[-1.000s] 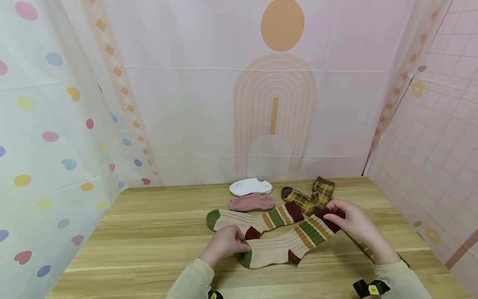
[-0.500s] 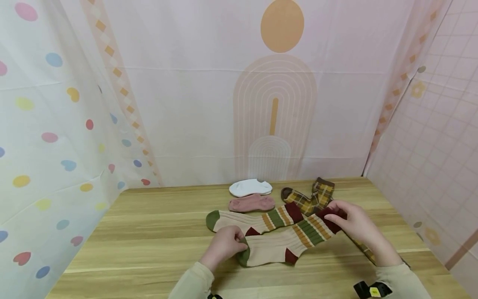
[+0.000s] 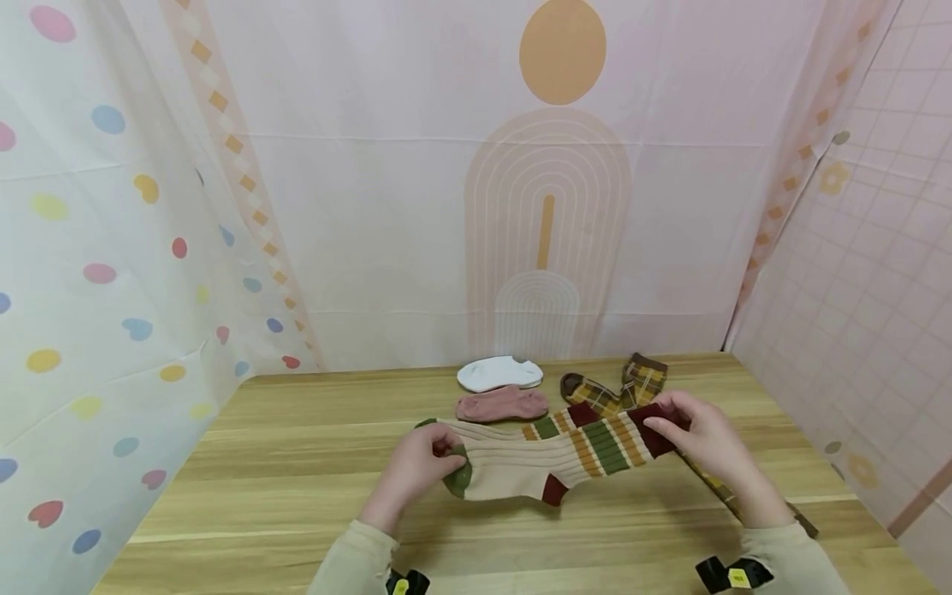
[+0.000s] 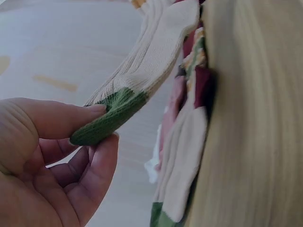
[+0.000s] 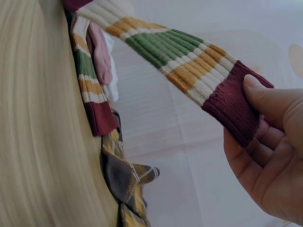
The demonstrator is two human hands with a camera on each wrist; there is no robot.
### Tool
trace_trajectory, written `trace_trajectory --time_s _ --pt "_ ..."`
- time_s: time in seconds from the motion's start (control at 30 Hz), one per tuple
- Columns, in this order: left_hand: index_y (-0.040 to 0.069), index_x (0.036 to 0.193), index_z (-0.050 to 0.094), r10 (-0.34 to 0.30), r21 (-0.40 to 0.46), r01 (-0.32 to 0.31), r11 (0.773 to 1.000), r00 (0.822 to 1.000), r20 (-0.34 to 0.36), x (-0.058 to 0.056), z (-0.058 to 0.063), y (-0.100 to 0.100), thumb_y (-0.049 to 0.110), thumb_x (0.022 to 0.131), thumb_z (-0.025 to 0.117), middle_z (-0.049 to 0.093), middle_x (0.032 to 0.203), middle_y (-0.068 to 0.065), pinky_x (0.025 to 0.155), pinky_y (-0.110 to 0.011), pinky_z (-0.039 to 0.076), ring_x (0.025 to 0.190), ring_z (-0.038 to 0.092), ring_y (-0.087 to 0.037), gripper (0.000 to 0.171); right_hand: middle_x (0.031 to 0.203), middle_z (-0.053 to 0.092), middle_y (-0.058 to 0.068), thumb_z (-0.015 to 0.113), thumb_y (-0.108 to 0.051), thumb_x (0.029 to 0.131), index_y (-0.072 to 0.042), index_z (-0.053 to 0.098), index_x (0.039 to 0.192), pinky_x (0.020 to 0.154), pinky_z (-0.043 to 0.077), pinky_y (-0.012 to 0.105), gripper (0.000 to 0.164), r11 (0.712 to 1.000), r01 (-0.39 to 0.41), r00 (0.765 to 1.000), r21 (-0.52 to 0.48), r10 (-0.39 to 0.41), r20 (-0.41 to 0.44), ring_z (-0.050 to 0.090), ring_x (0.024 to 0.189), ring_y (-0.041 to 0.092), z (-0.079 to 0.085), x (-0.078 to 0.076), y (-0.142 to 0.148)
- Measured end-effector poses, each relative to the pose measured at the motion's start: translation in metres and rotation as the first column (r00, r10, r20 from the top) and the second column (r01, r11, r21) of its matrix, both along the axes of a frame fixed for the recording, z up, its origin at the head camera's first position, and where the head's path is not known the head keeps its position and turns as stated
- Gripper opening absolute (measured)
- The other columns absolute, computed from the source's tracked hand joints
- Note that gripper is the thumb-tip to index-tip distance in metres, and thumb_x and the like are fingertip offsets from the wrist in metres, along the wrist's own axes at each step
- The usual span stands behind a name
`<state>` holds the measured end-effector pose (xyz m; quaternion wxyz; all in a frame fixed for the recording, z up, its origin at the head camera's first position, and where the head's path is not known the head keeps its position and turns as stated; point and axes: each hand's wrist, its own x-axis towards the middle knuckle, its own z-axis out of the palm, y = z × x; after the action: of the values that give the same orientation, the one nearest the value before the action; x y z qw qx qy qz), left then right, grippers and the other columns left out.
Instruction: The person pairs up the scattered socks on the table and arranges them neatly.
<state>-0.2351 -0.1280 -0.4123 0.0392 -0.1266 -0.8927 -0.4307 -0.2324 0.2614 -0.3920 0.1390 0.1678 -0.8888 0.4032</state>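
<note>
A cream striped sock point(image 3: 513, 471) with a green toe and maroon heel and cuff is stretched between both hands, raised off the table. My left hand point(image 3: 418, 467) pinches its green toe point(image 4: 111, 118) between thumb and fingers. At the other end my right hand point(image 3: 702, 434) grips the maroon cuff point(image 5: 236, 101), thumb on top. A matching striped sock point(image 5: 87, 75) lies flat on the table behind it, partly covered by the held one in the head view.
Behind lie a white sock point(image 3: 498, 373), a pink sock point(image 3: 502, 403) and a brown-yellow plaid sock point(image 3: 643, 382). Another plaid piece point(image 3: 725, 492) lies under the right forearm. The wooden table point(image 3: 297, 463) meets patterned curtains at its back and sides.
The held sock has risen off the table and is pulled straighter. My left hand has moved left and up with the toe; the right hand has barely shifted.
</note>
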Motion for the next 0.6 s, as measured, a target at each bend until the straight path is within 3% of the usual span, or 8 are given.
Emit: trace_trajectory --time_s 0.47,0.6 --pt "0.007 0.094 0.077 0.141 0.124 -0.129 0.984 0.986 -0.094 -0.001 0.010 -0.016 0.000 0.086 0.074 0.071 0.089 -0.003 0.067 -0.028 0.053 0.079 0.064 -0.015 0.012 0.084 0.064 0.001 0.069 -0.010 0.094 -0.006 0.065 0.097 0.060 0.049 0.027 0.006 0.996 0.011 0.999 -0.090 -0.016 -0.050 0.057 0.073 0.009 -0.008 -0.007 -0.023" --pt "0.008 0.094 0.078 0.164 0.142 -0.151 0.978 0.983 -0.084 -0.003 0.014 -0.021 0.001 0.086 0.074 0.073 0.092 -0.004 0.069 -0.027 0.054 0.083 0.066 -0.017 0.012 0.086 0.065 0.003 0.069 -0.010 0.094 -0.006 0.066 0.099 0.061 0.050 0.028 0.008 0.994 0.031 0.998 -0.104 -0.036 -0.049 0.058 0.074 0.010 -0.008 -0.009 -0.028"
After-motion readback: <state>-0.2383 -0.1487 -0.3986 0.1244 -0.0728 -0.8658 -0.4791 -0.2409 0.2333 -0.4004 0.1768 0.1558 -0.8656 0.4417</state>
